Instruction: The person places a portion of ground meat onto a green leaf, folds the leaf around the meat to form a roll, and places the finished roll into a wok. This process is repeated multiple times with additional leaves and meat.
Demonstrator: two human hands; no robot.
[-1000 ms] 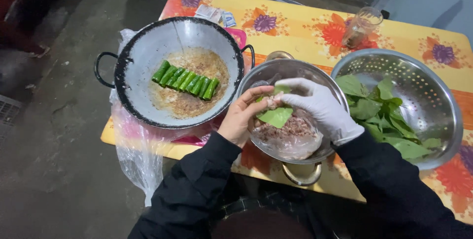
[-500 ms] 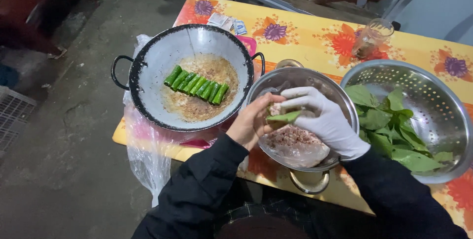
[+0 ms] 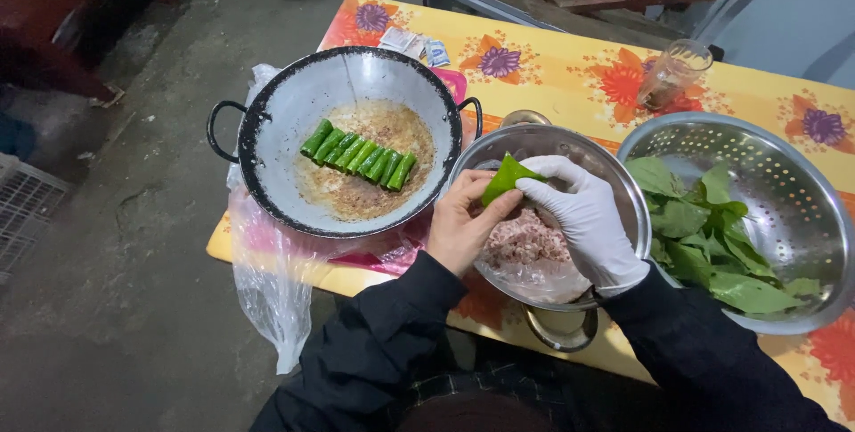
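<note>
Head view: person seated at a flowered table (image 3: 552, 85), both hands over the middle bowl.
Bag: clear plastic bag (image 3: 267, 281) hangs off the near left table edge, under the pan.
Pan: dark-rimmed pan (image 3: 267, 120) at left holds a row of green rolls (image 3: 359, 155), touching side by side on a brownish film.
Left hand: bare left hand (image 3: 459, 227) pinches the near end of the leaf (image 3: 501, 178), fingers closed on it.
Leaf: folded, held between both hands above the meat, clear of the bowl.
Right hand: gloved right hand (image 3: 588, 218) pinches the far side of the leaf, fingers closed.
Bowl: steel bowl (image 3: 614, 187) at centre, minced meat (image 3: 525, 245) in its near half.
Colander: colander (image 3: 793, 183) at right, loose leaves (image 3: 704, 236) inside.
Glass: glass (image 3: 672, 74) at far right.
Judgement: rolling looks underway; tucking the sides in and keeping even thumb pressure should give a tight roll matching those in the pan. Overfilling risks a split.
</note>
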